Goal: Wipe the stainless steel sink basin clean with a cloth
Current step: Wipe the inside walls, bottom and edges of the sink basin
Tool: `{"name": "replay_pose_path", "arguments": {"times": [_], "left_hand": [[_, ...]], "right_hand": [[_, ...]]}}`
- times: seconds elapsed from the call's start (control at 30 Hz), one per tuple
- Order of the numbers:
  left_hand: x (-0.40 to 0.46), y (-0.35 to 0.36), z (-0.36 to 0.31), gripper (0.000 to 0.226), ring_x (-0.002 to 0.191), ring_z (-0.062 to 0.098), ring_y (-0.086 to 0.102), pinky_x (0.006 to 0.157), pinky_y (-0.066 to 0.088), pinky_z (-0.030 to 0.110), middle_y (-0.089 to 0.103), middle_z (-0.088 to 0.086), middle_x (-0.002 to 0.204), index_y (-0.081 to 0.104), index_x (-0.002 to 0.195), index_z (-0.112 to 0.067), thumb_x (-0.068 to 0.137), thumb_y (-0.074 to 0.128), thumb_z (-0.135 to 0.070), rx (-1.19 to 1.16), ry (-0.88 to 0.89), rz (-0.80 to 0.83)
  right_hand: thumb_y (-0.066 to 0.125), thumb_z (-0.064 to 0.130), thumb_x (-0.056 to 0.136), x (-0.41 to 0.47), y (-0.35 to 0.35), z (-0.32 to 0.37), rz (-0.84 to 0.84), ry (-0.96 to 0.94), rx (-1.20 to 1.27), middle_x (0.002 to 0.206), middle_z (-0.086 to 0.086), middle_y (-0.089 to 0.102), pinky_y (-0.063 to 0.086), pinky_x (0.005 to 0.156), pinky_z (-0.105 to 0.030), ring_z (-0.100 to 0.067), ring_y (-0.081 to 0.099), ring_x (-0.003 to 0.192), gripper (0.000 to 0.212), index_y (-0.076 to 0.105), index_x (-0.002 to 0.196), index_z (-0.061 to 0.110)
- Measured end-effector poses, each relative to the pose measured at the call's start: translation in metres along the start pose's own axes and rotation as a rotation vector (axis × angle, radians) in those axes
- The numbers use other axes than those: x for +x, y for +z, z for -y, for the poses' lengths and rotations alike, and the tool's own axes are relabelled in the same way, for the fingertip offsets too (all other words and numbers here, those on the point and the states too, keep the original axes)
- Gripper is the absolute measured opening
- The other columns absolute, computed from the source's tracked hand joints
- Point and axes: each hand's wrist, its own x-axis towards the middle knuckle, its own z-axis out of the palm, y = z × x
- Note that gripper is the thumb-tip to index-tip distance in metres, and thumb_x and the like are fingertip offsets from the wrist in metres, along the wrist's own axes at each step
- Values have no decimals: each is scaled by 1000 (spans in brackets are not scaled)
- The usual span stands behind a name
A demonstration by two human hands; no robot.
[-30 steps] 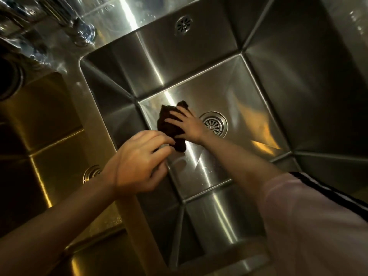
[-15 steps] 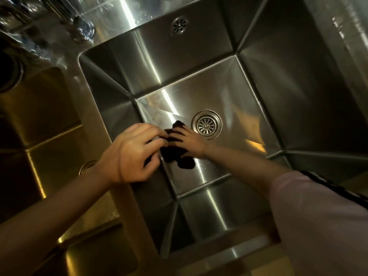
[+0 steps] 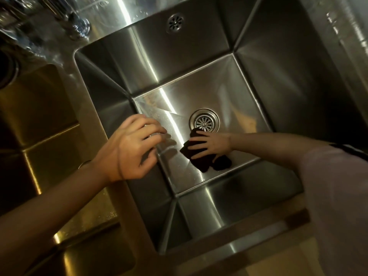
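While my right hand (image 3: 214, 145) lay flat on the dark, crumpled cloth (image 3: 201, 158), its fingers were spread and straight, pressing the fabric down against the floor of the brushed stainless steel sink basin (image 3: 199, 90) rather than curling round it. That cloth sat on the basin floor just in front of the round metal drain strainer (image 3: 204, 122), its upper edge touching or nearly touching the strainer's rim, and a bunched lobe of it stuck out beneath my wrist. My left hand (image 3: 129, 148) hung over the basin's left wall with its fingers loosely curled and held nothing; I could not tell whether the fingertips touched the steel. My right forearm reached in from the right, ending in a pale short sleeve (image 3: 336, 196) with a dark stripe along its edge. A bright streak of reflected light ran down the back wall and across the floor, where faint smears showed in the far left corner. High on the back wall sat a small round overflow grille (image 3: 175, 23). Beyond the left rim lay a second steel basin (image 3: 39, 108) lit in a yellowish tone, and near the top left corner stood a shiny tap base (image 3: 78, 28), blurred.
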Motion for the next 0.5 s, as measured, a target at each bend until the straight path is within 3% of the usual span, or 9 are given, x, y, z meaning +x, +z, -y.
{"name": "replay_pose_path", "arguments": {"times": [0.13, 0.3, 0.5], "left_hand": [[-1, 1, 1, 37, 118, 24, 55, 111, 28, 46, 68, 6, 115, 70, 109, -10, 81, 49, -25, -7, -22, 12], [-1, 0, 1, 38, 119, 25, 55, 111, 28, 47, 68, 4, 115, 70, 109, -12, 81, 48, -25, 2, -28, 31], [-1, -1, 0, 36, 119, 26, 56, 109, 30, 48, 69, 3, 114, 71, 106, -12, 82, 48, -26, -7, -12, 20]], "right_hand": [[54, 55, 85, 33, -12, 19, -36, -24, 5, 159, -5, 17, 7, 116, -58, -34, 3, 148, 79, 16, 151, 32], [49, 57, 87, 73, -24, 48, -50, -34, 10, 159, -4, 16, 2, 117, -57, -34, 3, 148, 75, 18, 151, 32], [40, 63, 90, -4, -10, 20, -61, -46, 66, 159, -6, 17, 10, 116, -60, -33, 7, 147, 70, 25, 150, 30]]}}
